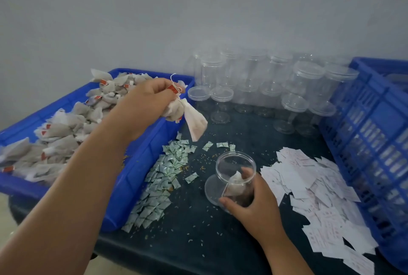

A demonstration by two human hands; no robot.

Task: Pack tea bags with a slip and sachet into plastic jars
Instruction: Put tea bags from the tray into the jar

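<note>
My left hand grips a bunch of tea bags by their strings and red tags, above the right edge of the blue tray, which is full of tea bags. One bag dangles lowest from the bunch. My right hand holds a clear plastic jar tilted on the dark table, mouth up and away from me. At least one tea bag lies inside it. A heap of small green-white sachets lies left of the jar, and a heap of white paper slips lies to its right.
Several empty clear jars with lids stand at the back against the grey wall. A tall blue slatted crate holding more jars stands at the right. Loose tea crumbs are scattered over the dark table.
</note>
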